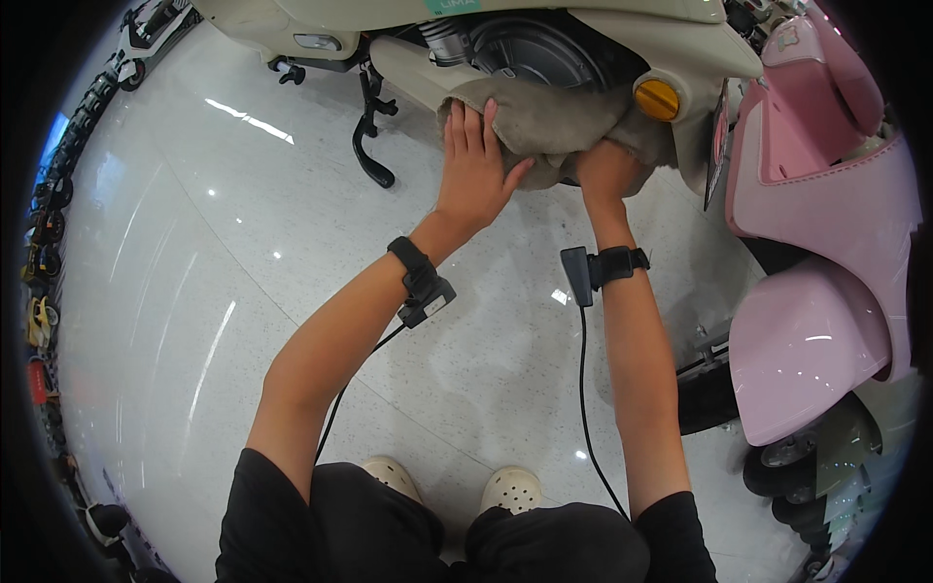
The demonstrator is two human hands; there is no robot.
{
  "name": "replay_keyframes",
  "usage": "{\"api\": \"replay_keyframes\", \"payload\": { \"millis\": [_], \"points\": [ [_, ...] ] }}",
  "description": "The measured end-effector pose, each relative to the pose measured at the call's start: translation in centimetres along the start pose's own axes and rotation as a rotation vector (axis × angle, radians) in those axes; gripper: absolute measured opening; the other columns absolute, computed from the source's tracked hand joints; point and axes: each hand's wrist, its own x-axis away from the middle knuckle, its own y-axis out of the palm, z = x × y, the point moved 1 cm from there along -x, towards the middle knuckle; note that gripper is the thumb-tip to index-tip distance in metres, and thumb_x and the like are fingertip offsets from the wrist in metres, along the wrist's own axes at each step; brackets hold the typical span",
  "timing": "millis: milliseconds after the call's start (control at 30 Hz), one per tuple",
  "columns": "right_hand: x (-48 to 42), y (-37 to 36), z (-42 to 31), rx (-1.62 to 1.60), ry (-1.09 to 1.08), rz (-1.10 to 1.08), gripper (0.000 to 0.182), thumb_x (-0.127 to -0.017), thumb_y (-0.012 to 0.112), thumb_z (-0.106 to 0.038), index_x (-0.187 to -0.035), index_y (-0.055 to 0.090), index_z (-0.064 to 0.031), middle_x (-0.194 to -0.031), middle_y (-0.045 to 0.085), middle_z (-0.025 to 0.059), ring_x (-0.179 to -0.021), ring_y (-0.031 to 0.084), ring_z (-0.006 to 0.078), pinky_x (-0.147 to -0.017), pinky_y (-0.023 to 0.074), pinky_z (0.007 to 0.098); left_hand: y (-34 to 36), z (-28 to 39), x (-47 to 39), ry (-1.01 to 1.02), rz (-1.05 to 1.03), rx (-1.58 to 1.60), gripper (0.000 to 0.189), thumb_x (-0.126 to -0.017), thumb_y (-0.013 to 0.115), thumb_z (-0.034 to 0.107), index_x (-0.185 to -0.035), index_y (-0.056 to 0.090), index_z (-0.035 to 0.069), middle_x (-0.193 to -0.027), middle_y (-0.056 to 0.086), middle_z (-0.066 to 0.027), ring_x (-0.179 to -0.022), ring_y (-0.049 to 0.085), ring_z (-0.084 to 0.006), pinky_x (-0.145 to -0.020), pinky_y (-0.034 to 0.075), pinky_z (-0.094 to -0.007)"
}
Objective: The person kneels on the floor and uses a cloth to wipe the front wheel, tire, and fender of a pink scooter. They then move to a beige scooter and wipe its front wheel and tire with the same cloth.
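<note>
A grey-brown plush cloth (pixel 557 116) is bunched against the rear wheel area of a cream scooter (pixel 649 18). My left hand (pixel 474 164) lies on the cloth's left part, its fingers stretched out and its thumb spread to the side. Further right, my right hand (pixel 609 171) grips the cloth, with its fingertips hidden in the folds. Above the cloth, the black wheel hub (pixel 536 51) and a shock absorber (pixel 444 42) show. An orange turn-signal lens (pixel 657 100) sits just right of the cloth.
A black kickstand (pixel 372 146) reaches down left of my hands. Close on the right stands a pink scooter (pixel 809 342). Cables hang from black wrist straps (pixel 618 267). Several small vehicles line the far left edge of the glossy tiled floor (pixel 219 240).
</note>
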Motion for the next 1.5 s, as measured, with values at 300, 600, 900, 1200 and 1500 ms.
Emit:
{"api": "replay_keyframes", "payload": {
  "millis": [300,600,900,1200,1500],
  "points": [
    [6.2,0.4,2.2,-0.253,0.418,-0.432,0.037,-0.086,0.059,-0.023,-0.108,0.064,0.0058,-0.113,0.064,0.0254,-0.105,0.058,0.0406,-0.09,0.0441,0.0447,-1.0,0.2,-0.2,0.091,-0.119,-0.093,0.087,-0.086,0.066,0.034,-0.147,0.018,-0.006,-0.145,0.02,-0.0318,-0.137,0.019,-0.0497,-0.112,0.022,-0.0557],
    [7.2,-7.3,-4.6,-0.622,0.299,-0.267,0.032,-0.091,0.055,-0.019,-0.109,0.064,0.0054,-0.116,0.062,0.026,-0.11,0.056,0.0422,-0.095,0.0419,0.0442,-3.0,0.5,0.3,0.105,-0.213,-0.085,0.088,-0.08,0.067,0.02,-0.148,0.017,-0.006,-0.146,0.022,-0.0305,-0.138,0.021,-0.0476,-0.113,0.025,-0.05],
    [8.4,-10.7,-11.2,-0.867,-0.081,-0.428,0.037,-0.091,0.058,-0.02,-0.122,0.059,0.0001,-0.128,0.057,0.0213,-0.123,0.049,0.0373,-0.104,0.0369,0.0422,-2.2,-1.3,5.3,0.068,-0.267,-0.096,0.075,-0.087,0.056,0.032,-0.149,0.026,0.002,-0.15,0.024,-0.0265,-0.14,0.021,-0.0461,-0.114,0.023,-0.0496],
    [2.3,-8.2,-13.2,-0.512,-0.236,-0.538,0.026,-0.088,0.059,-0.024,-0.103,0.069,-0.0045,-0.108,0.067,0.0169,-0.102,0.06,0.0371,-0.091,0.0447,0.0438,-1.6,-1.0,3.6,0.131,-0.23,0.13,0.044,-0.089,0.057,0.018,-0.13,0.052,0.004,-0.138,0.049,-0.017,-0.128,0.043,-0.0337,-0.108,0.034,-0.0411],
    [-2.6,-5.9,-12.5,-0.386,-0.339,-0.437,0.028,-0.084,0.062,-0.022,-0.1,0.068,-0.0011,-0.106,0.065,0.0217,-0.1,0.06,0.0406,-0.088,0.0462,0.0447,-2.7,-1.7,-0.1,0.182,-0.06,-0.004,0.039,-0.084,0.056,0.016,-0.119,0.059,-0.001,-0.123,0.057,-0.022,-0.119,0.049,-0.0409,-0.106,0.035,-0.0492]
  ]
}}
